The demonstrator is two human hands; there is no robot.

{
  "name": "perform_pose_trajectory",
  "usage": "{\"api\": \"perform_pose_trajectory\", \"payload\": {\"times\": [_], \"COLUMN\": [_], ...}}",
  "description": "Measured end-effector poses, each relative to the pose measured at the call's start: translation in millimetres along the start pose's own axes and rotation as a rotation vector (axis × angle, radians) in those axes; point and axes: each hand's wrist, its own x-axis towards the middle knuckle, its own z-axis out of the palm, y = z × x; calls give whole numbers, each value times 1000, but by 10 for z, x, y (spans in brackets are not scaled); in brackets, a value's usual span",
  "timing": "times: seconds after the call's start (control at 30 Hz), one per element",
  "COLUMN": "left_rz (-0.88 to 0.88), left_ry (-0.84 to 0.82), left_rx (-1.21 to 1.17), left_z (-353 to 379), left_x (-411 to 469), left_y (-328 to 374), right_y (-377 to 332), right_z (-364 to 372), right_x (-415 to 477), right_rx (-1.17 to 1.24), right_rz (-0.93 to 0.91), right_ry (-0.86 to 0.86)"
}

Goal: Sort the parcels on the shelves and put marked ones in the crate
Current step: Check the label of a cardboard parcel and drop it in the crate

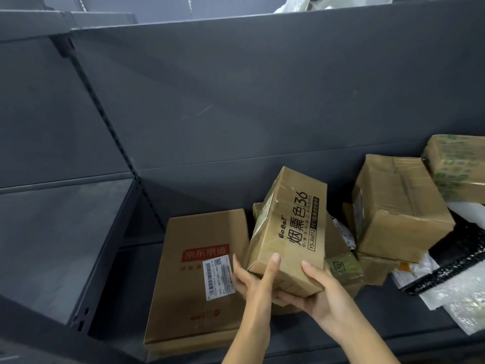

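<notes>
A long brown cardboard box printed with black characters and "36" is tilted up above the dark shelf. My left hand grips its near left corner, thumb on top. My right hand holds its near end from below and the right, thumb on the top face. To the left, a flat brown box with a red logo and a white barcode label lies on the shelf. No crate is in view.
Right of the held box sits a pile: a taped brown box, a green-printed box, smaller cartons, a black mailer and bubble-wrap bags. A grey back panel rises behind. The neighbouring shelf bay lies left.
</notes>
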Motion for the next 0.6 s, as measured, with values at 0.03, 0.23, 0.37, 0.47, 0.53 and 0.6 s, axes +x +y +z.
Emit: {"api": "perform_pose_trajectory", "payload": {"times": [0.03,0.23,0.37,0.47,0.53,0.6], "left_rz": [14,425,735,760,793,786], "left_ry": [2,176,107,95,151,210], "left_rx": [-2,256,579,683,735,787], "left_z": [1,25,-181,-223,-147,-72], "left_x": [-9,-18,47,51,15,2], "left_y": [-22,69,-48,-252,-351,-427], "right_y": [-11,-28,-149,-74,56,188], "right_z": [-2,-67,-40,20,79,58], "right_x": [-18,-79,-12,43,57,90], "right_rx": [-9,21,21,-110,-205,-284], "right_rz": [-13,74,75,22,-52,-123], "right_ry": [-13,-125,-51,39,101,118]}}
